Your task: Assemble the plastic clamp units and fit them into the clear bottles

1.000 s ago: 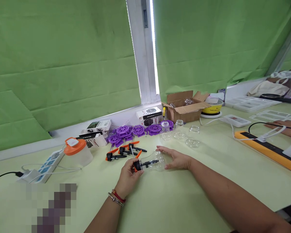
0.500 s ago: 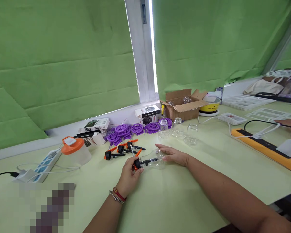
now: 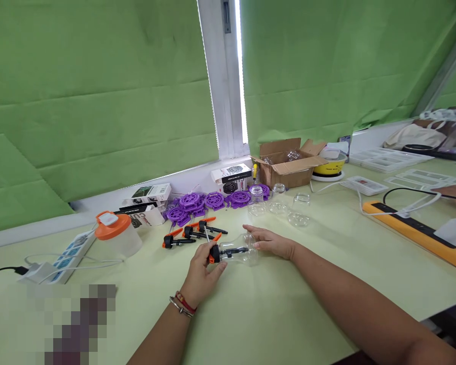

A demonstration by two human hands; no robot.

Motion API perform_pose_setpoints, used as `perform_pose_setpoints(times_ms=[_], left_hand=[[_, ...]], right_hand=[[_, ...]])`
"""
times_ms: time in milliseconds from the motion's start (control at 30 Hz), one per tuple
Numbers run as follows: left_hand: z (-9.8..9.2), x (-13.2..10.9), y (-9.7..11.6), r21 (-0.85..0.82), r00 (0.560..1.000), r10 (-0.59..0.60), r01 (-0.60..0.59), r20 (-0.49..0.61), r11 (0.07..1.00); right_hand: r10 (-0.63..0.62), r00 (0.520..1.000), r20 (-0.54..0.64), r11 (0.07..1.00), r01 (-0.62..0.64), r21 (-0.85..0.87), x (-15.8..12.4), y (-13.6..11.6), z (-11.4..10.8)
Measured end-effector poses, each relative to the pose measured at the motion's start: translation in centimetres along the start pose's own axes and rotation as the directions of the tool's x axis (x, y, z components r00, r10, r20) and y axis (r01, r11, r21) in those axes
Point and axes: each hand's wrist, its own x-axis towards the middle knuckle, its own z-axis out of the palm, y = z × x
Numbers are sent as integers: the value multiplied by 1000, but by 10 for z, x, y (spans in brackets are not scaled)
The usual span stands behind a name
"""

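Observation:
A clear plastic bottle (image 3: 240,257) with a wavy body lies on its side between my hands, just above or on the table. My left hand (image 3: 205,266) grips the black cap (image 3: 214,253) at its neck, thumb on the near side. The cap has an orange lever, partly hidden by my fingers, and its black stem shows inside the bottle. My right hand (image 3: 273,243) holds the rounded bottom end, its fingers along the far side. Behind them lie several similar black-and-orange cap assemblies (image 3: 178,242). Three more clear bottles (image 3: 299,208) stand farther back.
Purple plastic wheel-like parts (image 3: 215,201) line the back, near small printed boxes (image 3: 152,193) and an open carton (image 3: 289,172). An orange-lidded jar (image 3: 125,238) and a white power strip (image 3: 70,258) sit left. A yellow-orange power strip (image 3: 410,230) with cables lies right.
The black cap appears slightly turned in my left hand, and its orange lever shows differently. My right hand stays almost in place at the bottle's end.

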Motion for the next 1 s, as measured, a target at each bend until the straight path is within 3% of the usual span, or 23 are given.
perform_pose_setpoints(times_ms=[200, 467, 633, 733, 833, 933, 1000], left_hand=[[-1, 2, 4, 86, 1000, -2, 4, -23, 996], [4, -1, 2, 228, 999, 45, -39, -22, 973], [5, 1, 1, 287, 998, 57, -42, -41, 957], [3, 2, 1, 309, 997, 58, -38, -54, 950], [3, 0, 4, 322, 996, 55, -31, -64, 946], [5, -1, 10, 257, 995, 97, -84, -38, 963], [7, -2, 14, 161, 990, 137, -130, -34, 978]], right_hand=[[42, 999, 2, 995, -42, 91, 0, -2, 1], [45, 999, 8, 995, -45, 88, 0, -8, 0], [41, 994, -103, 997, -34, 75, -1, -7, 5], [-111, 969, -220, 988, 83, -133, -5, -16, 13], [-307, 935, -179, 857, 190, -480, -8, -28, 24], [-377, 909, -178, 724, 170, -668, -3, -31, 34], [-378, 887, -265, 718, 100, -689, 4, -24, 38]])
